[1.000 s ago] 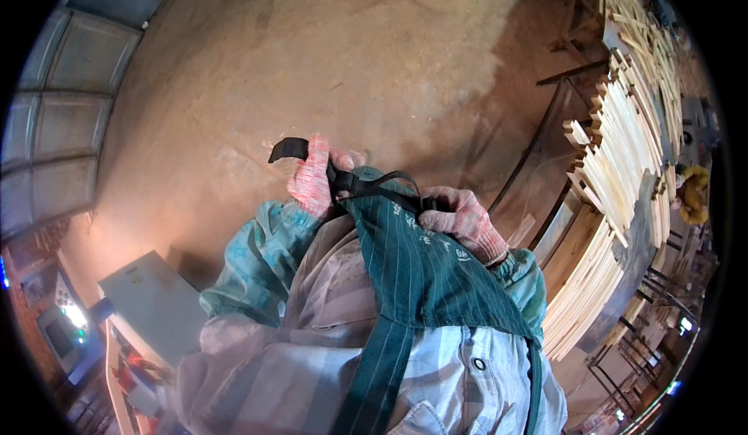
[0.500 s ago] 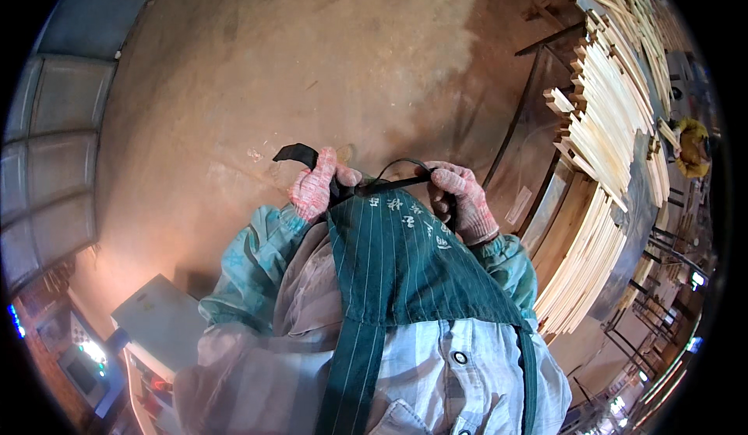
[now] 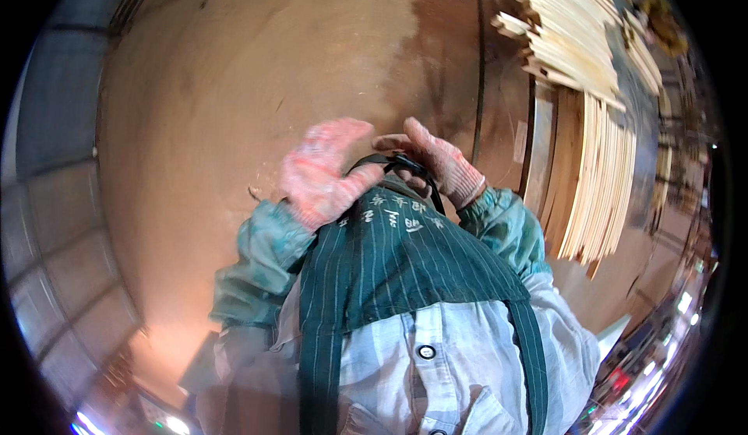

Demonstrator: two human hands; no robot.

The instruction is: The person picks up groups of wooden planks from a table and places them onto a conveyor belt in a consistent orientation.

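A black strap with a buckle-like piece [image 3: 401,159] lies at waist height across the top of my dark green pinstriped apron [image 3: 405,267]. My left hand [image 3: 327,172], in a pink-and-white knit glove, is beside the strap's left end. It is open, fingers stretched forward and thumb apart, somewhat smeared by motion. Just right of the buckle piece, my right hand [image 3: 444,162] wears a matching glove. Its fingers are spread around the strap, close to or touching it, without a visible grip. Part of the strap runs down beside the right hand.
Long pale wooden strips [image 3: 600,178] are stacked to the right on a dark bench, with more strips [image 3: 573,26] behind them. Brown floor [image 3: 257,69] stretches ahead. Grey panels [image 3: 58,225] stand at the left. A person in yellow [image 3: 664,26] is at the far right.
Both hands have loosened from the black strap, and its free end no longer sticks out past my left hand. The view has turned, shifting the wood stacks.
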